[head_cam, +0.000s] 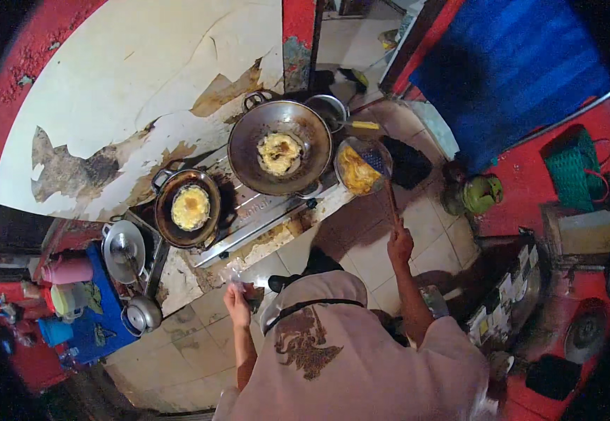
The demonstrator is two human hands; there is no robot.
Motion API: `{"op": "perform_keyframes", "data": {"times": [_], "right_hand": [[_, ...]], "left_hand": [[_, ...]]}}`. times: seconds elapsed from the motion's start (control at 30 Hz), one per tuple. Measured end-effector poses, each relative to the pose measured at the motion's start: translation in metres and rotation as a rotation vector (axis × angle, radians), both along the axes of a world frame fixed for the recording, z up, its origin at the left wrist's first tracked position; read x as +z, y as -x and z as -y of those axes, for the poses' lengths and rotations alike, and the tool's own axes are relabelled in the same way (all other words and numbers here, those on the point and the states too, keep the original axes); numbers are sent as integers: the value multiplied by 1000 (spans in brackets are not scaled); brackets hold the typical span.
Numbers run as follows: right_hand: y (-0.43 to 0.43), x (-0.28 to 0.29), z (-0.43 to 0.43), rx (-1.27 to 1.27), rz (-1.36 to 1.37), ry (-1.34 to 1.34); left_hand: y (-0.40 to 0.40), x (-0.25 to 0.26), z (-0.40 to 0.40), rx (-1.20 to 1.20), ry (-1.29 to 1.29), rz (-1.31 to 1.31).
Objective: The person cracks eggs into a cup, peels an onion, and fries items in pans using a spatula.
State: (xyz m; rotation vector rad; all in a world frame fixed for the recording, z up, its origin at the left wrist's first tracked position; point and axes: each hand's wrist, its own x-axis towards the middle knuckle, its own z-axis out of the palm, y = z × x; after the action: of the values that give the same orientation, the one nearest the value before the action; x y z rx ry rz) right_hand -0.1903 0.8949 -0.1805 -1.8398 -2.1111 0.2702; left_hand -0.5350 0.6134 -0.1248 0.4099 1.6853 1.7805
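Note:
My right hand (400,245) grips the wooden handle of a slotted spatula (372,158), whose perforated head rests at a round bowl or strainer (343,181) holding browned fried egg (356,171). In my left hand (237,302) is a small piece of clear plastic (234,273), in front of the stove. On the silver gas stove (252,213), a large wok (242,152) holds a frying egg (279,153) with ragged edges. A smaller pan (165,208) to the left holds a rounder yellow egg (190,209).
A saucepan (336,99) with a yellow-handled utensil stands behind the wok. At left are an aluminium pan (123,252), a lidded pot (143,314) and a pink jug (68,269) by a blue cloth. A green gas cylinder (483,193) stands at right.

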Motion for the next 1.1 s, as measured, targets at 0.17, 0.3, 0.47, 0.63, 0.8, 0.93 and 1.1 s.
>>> {"op": "perform_keyframes", "data": {"times": [0.17,0.3,0.47,0.63,0.8,0.93,1.1], "right_hand": [[9,2,14,-5,-82,-102],[27,19,7,-14,-53,-145],[98,99,10,12,-382,32],[160,74,-32,164,-271,23],[194,39,-56,214,-118,152],[208,-6,-54,313,-188,347],[223,6,-23,-81,-1078,1085]], "left_hand": [[12,-1,4,-28,32,95],[18,6,20,-50,-40,61],[10,21,36,69,18,86],[9,7,55,56,-43,76],[6,9,75,114,-15,52],[7,2,92,89,-148,73],[8,-5,107,123,-112,39]]}}
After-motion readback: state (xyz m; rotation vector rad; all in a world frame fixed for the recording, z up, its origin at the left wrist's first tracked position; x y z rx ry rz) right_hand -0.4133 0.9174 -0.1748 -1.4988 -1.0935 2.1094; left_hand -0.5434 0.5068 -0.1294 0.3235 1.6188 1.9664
